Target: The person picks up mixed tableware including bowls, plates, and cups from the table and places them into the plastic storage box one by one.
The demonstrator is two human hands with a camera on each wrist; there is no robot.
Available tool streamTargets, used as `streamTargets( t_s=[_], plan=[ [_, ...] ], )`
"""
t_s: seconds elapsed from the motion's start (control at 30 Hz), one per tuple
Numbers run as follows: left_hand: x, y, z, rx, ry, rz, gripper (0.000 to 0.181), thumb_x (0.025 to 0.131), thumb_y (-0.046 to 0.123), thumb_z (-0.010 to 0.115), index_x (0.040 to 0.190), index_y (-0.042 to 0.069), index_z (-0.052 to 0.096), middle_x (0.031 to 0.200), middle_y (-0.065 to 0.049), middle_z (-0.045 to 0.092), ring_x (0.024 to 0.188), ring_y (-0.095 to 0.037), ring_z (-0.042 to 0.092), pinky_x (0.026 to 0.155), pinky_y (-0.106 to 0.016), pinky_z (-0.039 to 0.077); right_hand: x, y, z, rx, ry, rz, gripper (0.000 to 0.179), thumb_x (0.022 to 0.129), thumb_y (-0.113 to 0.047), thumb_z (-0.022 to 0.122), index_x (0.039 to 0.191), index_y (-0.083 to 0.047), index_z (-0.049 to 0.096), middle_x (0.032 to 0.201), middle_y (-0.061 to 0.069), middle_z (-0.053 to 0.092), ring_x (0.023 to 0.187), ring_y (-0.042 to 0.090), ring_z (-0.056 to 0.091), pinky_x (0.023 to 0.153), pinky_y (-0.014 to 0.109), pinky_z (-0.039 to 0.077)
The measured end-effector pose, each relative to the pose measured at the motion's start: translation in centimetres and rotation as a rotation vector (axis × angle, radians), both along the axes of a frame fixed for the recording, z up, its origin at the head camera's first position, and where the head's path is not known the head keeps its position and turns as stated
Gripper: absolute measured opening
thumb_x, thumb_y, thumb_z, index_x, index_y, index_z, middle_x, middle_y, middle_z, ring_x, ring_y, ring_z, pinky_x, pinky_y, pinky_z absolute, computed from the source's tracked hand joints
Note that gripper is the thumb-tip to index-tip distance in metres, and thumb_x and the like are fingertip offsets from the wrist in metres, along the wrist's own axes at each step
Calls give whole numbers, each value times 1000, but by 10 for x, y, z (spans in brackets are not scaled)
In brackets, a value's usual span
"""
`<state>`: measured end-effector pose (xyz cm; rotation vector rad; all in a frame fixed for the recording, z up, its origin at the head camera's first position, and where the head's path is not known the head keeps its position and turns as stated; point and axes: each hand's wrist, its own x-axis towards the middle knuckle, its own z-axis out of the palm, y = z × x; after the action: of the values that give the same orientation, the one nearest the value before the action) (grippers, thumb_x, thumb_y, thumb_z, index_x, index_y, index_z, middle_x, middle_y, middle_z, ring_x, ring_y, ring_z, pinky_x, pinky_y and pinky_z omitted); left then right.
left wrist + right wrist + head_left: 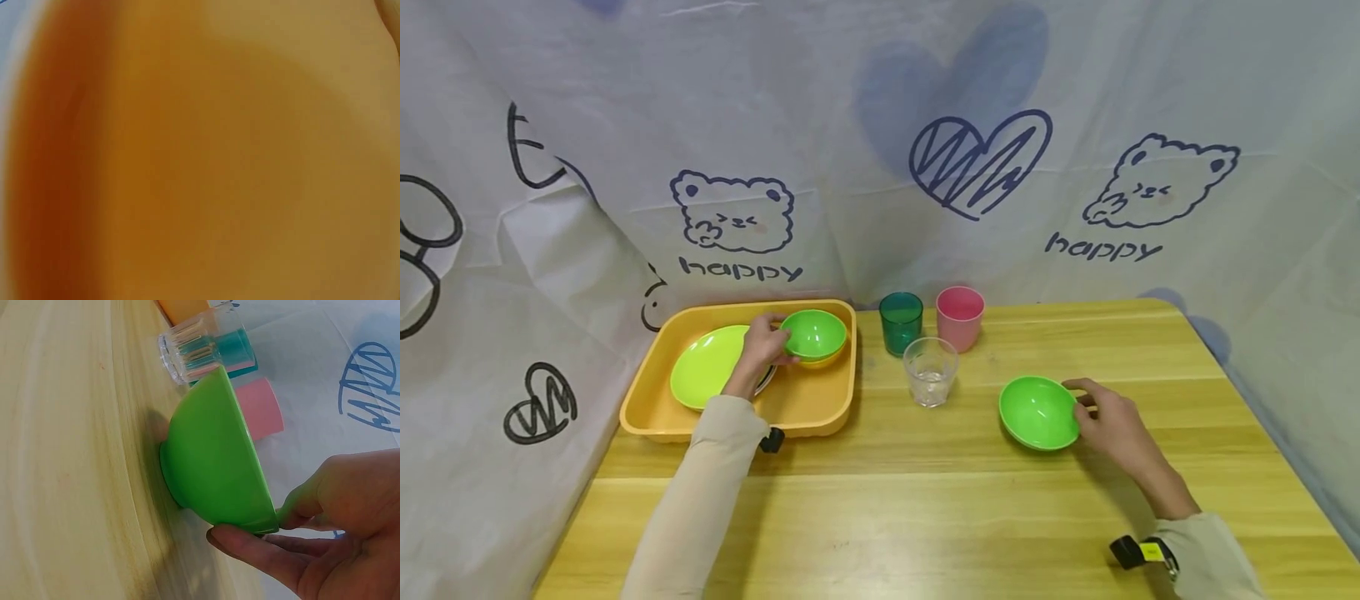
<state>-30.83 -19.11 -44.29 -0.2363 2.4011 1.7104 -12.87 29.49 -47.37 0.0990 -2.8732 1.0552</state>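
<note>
My left hand (765, 343) grips the left edge of a green bowl (814, 335) inside the orange tray (850, 379). Under that bowl, the rim of a yellow bowl (824, 362) peeks out. A lime-green plate (700, 371) lies to the left in the tray, partly covered by my hand and wrist. On the right, my right hand (1111, 419) pinches the rim of a second green bowl (209, 456), thumb and fingers on either side. Its base is right at the wooden table. In the left wrist view, blurred orange plastic fills nearly everything and hides the hand.
A clear cup (931, 372), a teal cup (901, 323) and a pink cup (960, 318) stand between the tray and the right-hand bowl. The wooden table (895, 517) ends at a printed white cloth (850, 150) behind and at the left.
</note>
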Motion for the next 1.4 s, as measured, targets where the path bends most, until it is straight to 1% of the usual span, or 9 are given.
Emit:
streamTargets(
  t_s=[0.2, 0.43, 0.57, 0.7, 0.83, 0.93, 1.07, 1.2, 1.4],
  plan=[
    [2, -2, 3, -7, -4, 9, 49, 104, 3, 45, 152, -6, 39, 125, -28, 47, 64, -16, 62, 68, -33, 64, 0, 2, -2, -11, 8, -3, 36, 97, 4, 54, 132, 10, 59, 108, 39, 66, 93, 51, 70, 67, 47, 63],
    [12, -3, 14, -53, 71, 11, 49, 106, 8, 45, 154, -1, 39, 136, -28, 47, 100, -33, 59, 88, -49, 60, 5, 5, 1, -34, 35, -53, 38, 97, 2, 52, 135, 7, 59, 110, 39, 65, 96, 52, 69, 65, 42, 63],
    [22, -5, 23, -55, 137, 2, 47, 107, 12, 47, 152, 1, 42, 137, -28, 47, 107, -38, 56, 78, -36, 64, 9, 5, 5, -47, 104, -80, 37, 97, 3, 53, 133, 7, 61, 109, 38, 66, 95, 53, 69, 67, 46, 64],
    [35, -3, 30, -5, 204, -25, 44, 108, 12, 47, 150, 0, 44, 139, -29, 47, 117, -41, 53, 70, -23, 60, 14, 6, 14, -87, 158, -110, 36, 99, 1, 52, 134, 6, 61, 109, 38, 66, 94, 54, 69, 60, 35, 62],
    [49, 4, 36, 54, 273, -67, 42, 109, 13, 47, 149, -1, 45, 144, -28, 46, 127, -45, 50, 83, -37, 61, 15, 5, 23, -139, 190, -142, 37, 102, -4, 50, 137, 3, 61, 113, 37, 65, 95, 54, 69, 55, 20, 57],
    [58, 11, 37, 95, 312, -102, 41, 109, 13, 47, 148, -1, 45, 147, -25, 47, 128, -43, 51, 94, -49, 58, 14, 2, 29, -164, 214, -162, 38, 103, -7, 50, 139, 1, 61, 114, 35, 66, 95, 50, 71, 55, 18, 57],
    [66, 19, 38, 160, 351, -139, 40, 109, 12, 49, 147, 0, 47, 146, -19, 50, 125, -39, 55, 99, -51, 55, 13, -5, 37, -212, 233, -185, 38, 104, -11, 50, 139, -2, 62, 114, 31, 67, 87, 23, 76, 57, 19, 59],
    [77, 28, 38, 223, 369, -181, 41, 109, 13, 50, 148, 1, 46, 147, -16, 52, 125, -40, 55, 101, -53, 53, 8, -15, 48, -304, 241, -206, 38, 104, -12, 51, 139, -2, 62, 115, 28, 68, 81, -10, 66, 61, 21, 60],
    [85, 45, 37, 304, 400, -262, 46, 109, 16, 52, 150, -2, 43, 148, -15, 51, 128, -41, 55, 105, -60, 47, -2, -29, 64, -387, 260, -247, 36, 102, -11, 52, 135, 0, 65, 113, 24, 67, 81, -10, 66, 63, 23, 61]
  ],
)
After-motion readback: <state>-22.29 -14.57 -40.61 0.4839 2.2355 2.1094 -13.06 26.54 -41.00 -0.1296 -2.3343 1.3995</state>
